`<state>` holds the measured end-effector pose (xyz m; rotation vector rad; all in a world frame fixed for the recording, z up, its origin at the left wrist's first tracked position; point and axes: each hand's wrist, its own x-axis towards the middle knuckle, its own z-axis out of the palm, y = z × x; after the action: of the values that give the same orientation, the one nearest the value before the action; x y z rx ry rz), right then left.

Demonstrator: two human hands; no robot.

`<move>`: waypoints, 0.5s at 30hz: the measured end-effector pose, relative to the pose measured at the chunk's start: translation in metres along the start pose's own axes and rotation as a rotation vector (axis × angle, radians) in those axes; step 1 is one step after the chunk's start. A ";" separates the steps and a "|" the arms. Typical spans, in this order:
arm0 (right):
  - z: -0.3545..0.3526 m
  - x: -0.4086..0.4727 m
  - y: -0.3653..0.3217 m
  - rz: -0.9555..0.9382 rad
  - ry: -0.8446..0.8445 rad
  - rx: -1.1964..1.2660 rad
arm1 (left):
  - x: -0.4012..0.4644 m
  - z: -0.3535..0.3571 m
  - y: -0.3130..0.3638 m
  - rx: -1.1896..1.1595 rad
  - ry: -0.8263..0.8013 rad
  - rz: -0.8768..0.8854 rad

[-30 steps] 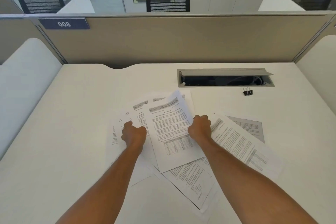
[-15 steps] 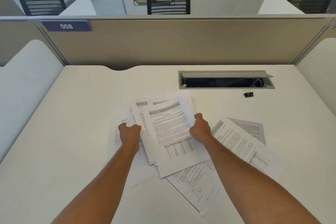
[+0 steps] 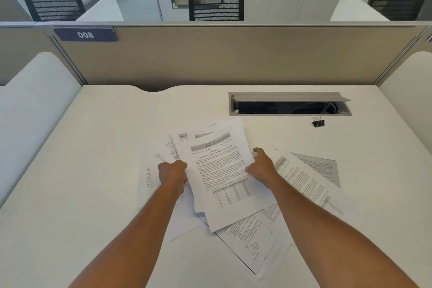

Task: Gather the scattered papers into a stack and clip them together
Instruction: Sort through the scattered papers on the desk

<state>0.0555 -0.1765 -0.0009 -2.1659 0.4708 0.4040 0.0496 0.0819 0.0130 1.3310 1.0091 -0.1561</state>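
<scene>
Left hand (image 3: 172, 172) curled, gripping left edge of partial stack of papers (image 3: 219, 170). Right hand (image 3: 261, 167) clasps stack's right edge, thumb on top sheet. Stack fanned, uneven, near surface (image 3: 93, 170) centre. Loose sheets (image 3: 311, 184) spread beneath and right. Black binder clip (image 3: 318, 121) well apart, just beside open cable tray (image 3: 289, 104).
</scene>
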 end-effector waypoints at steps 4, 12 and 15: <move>-0.001 0.001 0.000 0.010 -0.013 0.030 | -0.005 -0.001 -0.012 0.106 -0.170 -0.030; -0.013 0.007 0.001 0.105 0.011 0.241 | -0.014 -0.003 -0.030 0.163 -0.240 0.095; -0.023 0.008 0.001 0.112 0.099 0.275 | -0.009 -0.010 -0.030 0.114 -0.205 0.103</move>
<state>0.0645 -0.1975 0.0085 -1.9049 0.6650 0.2756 0.0203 0.0773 -0.0015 1.4355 0.7661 -0.2700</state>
